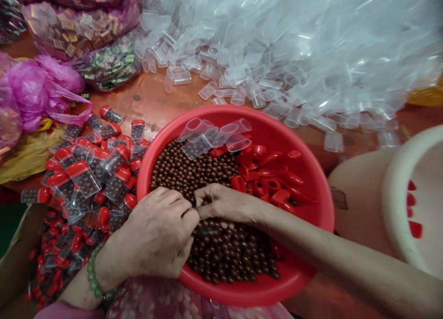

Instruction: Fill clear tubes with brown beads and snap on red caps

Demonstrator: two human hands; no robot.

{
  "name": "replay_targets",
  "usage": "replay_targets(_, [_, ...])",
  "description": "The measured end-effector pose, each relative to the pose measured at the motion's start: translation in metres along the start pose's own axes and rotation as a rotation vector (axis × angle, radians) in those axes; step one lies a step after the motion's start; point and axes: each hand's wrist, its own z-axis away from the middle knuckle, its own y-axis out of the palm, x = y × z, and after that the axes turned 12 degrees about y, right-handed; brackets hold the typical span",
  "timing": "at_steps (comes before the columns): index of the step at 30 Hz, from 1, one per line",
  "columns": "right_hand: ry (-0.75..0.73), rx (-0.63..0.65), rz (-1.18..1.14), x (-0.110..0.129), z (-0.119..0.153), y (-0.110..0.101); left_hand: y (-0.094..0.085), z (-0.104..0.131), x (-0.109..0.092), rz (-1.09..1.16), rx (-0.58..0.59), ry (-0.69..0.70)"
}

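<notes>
Brown balls [200, 171] lie in one red basin [328, 217] under the hands, sharing it with at least four clear cups [224, 133] near the far rim and a jumble of red caps [273, 170], too overlapped to count. The left hand [155, 236] is curled, the right hand [228, 203] has fingertips drawn together; I cannot tell what either pinches. One cream bucket [360, 194] shows four red pieces [415, 229] inside; dozens of capped containers [83, 178] holding dark balls heap at left, partly on the tabletop [166, 100]
</notes>
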Motion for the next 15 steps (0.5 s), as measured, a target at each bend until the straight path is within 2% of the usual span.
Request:
replay_targets(4, [0.038, 0.140, -0.234, -0.002, 0.000, 0.002, 0.001, -0.002, -0.008, -0.008, 0.077, -0.013])
replay_targets(9, [0.001, 0.176, -0.442, -0.006, 0.000, 0.010, 0.006, -0.003, -0.008, -0.122, 0.072, -0.044])
replay_targets(15, [-0.088, 0.130, -0.589, -0.007, 0.013, 0.020, 0.008, -0.002, -0.008, -0.046, -0.138, -0.032])
